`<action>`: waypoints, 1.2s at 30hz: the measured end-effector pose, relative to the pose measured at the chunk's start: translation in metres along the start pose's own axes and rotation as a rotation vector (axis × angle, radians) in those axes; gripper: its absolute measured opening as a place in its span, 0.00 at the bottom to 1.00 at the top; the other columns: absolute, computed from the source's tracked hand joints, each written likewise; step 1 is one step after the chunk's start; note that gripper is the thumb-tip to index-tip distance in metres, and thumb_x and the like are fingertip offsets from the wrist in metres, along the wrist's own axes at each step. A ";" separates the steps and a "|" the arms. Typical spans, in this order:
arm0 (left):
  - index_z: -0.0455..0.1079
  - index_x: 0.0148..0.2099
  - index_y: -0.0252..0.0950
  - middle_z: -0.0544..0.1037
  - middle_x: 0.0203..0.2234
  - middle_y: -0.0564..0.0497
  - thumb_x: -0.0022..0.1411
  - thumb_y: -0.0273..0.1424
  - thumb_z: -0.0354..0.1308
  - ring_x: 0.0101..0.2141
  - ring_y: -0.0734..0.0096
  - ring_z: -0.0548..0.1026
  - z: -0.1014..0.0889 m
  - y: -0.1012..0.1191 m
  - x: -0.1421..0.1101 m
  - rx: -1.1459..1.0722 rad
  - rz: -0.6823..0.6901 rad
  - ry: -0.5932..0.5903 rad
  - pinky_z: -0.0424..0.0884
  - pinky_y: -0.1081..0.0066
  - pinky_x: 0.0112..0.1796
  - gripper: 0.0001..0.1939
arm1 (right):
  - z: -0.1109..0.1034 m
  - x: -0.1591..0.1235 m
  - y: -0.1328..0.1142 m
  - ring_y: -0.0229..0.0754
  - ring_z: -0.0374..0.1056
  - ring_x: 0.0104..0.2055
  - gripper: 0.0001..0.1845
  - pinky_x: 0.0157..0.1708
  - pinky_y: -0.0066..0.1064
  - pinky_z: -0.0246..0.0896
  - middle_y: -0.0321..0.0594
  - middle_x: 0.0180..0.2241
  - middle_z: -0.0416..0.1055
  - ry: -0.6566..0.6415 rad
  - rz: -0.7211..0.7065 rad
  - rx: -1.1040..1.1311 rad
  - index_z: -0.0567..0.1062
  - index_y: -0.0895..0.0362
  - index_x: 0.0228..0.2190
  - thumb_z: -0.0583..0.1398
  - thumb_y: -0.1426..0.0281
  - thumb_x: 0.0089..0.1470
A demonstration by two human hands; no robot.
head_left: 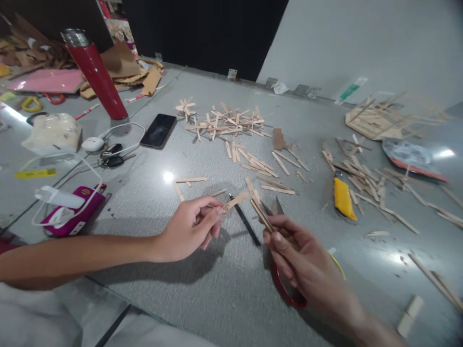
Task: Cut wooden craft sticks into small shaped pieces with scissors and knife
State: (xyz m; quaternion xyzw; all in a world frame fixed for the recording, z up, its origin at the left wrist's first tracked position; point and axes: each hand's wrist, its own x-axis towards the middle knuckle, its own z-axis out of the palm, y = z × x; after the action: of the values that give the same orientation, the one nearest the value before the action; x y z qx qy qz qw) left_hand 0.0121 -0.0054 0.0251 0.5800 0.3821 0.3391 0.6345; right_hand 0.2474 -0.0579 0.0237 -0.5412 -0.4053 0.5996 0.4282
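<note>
My left hand (193, 226) pinches a short wooden craft stick piece (237, 200) between thumb and fingertips. My right hand (302, 260) is closed on thin wooden sticks (261, 214), held lengthwise together and pointing up to the left; their exact number is unclear. Beneath the right hand lie scissors with a red handle (289, 295), their blades partly spread and their middle hidden by the fingers. Between the hands, a black pen (245, 220) rests on the table. Just beyond the left hand, several sticks (191, 180) form an angled shape.
Heaps of craft sticks (231, 120) spread across the grey table (144, 202). To the right are a yellow cutter (343, 197) and a stick-built frame (379, 115). Leftward stand a red bottle (96, 77), a phone (159, 131), keys (115, 156) and a purple device (77, 212) with white cables.
</note>
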 end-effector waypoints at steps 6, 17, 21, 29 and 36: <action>0.70 0.42 0.33 0.71 0.20 0.57 0.75 0.40 0.52 0.15 0.81 0.65 -0.001 -0.001 0.002 0.069 -0.024 0.026 0.60 0.80 0.17 0.15 | -0.002 0.001 -0.001 0.32 0.62 0.23 0.20 0.21 0.25 0.64 0.36 0.33 0.71 0.072 -0.160 -0.097 0.77 0.52 0.48 0.66 0.54 0.60; 0.68 0.28 0.34 0.66 0.18 0.56 0.74 0.35 0.49 0.20 0.76 0.62 -0.015 0.007 0.022 0.477 -0.004 -0.180 0.56 0.75 0.25 0.21 | -0.013 -0.007 -0.012 0.45 0.77 0.27 0.12 0.26 0.35 0.70 0.44 0.33 0.82 0.074 -0.593 -0.858 0.81 0.50 0.47 0.63 0.64 0.64; 0.65 0.27 0.35 0.66 0.17 0.56 0.72 0.32 0.50 0.20 0.75 0.62 -0.015 0.004 0.024 0.542 -0.025 -0.213 0.55 0.74 0.25 0.18 | -0.022 -0.012 -0.019 0.41 0.69 0.21 0.20 0.20 0.34 0.60 0.39 0.26 0.77 -0.143 -0.923 -1.276 0.75 0.50 0.58 0.57 0.73 0.67; 0.63 0.28 0.36 0.66 0.16 0.58 0.71 0.30 0.52 0.19 0.76 0.63 -0.013 0.001 0.022 0.555 -0.017 -0.207 0.55 0.74 0.25 0.15 | -0.015 -0.015 -0.025 0.42 0.65 0.21 0.23 0.20 0.35 0.57 0.38 0.24 0.70 -0.270 -1.096 -1.503 0.72 0.63 0.58 0.48 0.81 0.67; 0.64 0.36 0.36 0.65 0.16 0.61 0.71 0.31 0.54 0.18 0.78 0.60 -0.010 0.006 0.018 0.433 -0.014 -0.209 0.55 0.77 0.23 0.08 | -0.012 -0.014 -0.017 0.41 0.67 0.23 0.22 0.23 0.34 0.58 0.39 0.24 0.70 -0.233 -1.115 -1.578 0.72 0.71 0.57 0.49 0.82 0.67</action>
State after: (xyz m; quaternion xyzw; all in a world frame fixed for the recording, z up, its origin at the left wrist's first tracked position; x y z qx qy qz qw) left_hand 0.0122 0.0152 0.0296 0.7319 0.3823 0.1830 0.5336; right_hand 0.2610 -0.0654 0.0433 -0.3402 -0.9286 -0.0836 0.1221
